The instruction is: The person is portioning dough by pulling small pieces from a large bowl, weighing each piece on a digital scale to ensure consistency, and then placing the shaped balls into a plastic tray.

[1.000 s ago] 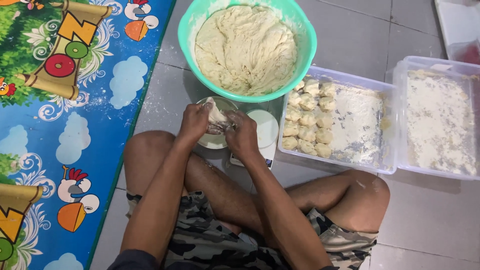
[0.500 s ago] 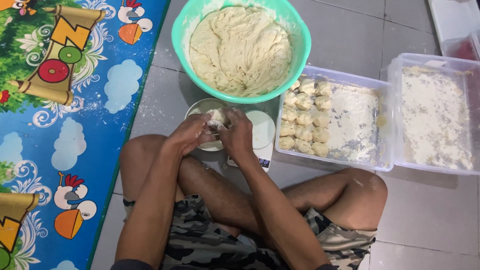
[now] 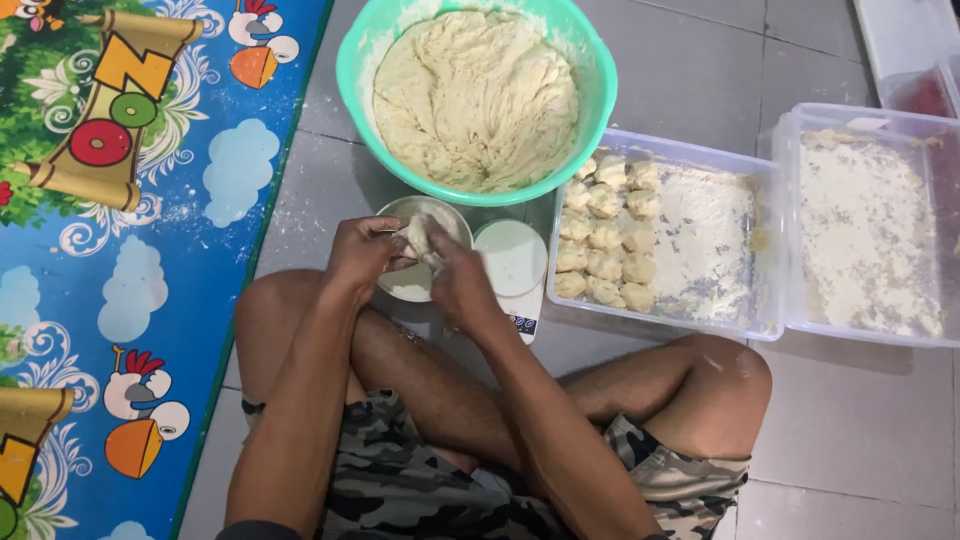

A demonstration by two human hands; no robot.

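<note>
Bright, even light — soft shadows, sharp focus, no glare.

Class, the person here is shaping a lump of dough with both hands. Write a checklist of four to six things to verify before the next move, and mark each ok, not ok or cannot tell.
1. Dough lump held by both hands: ok. The left hand and right hand close around it.
2. Lump over the small bowl, not the floor: ok.
3. Free space in the nearer clear tray: ok. The shaped dough pieces fill only its left part; the rest shows flour.
4. Supply left in the green bowl: ok, plenty of dough.
5. Lump fully rounded: cannot tell, the fingers cover it.
6. Scale platform free: ok.
</note>
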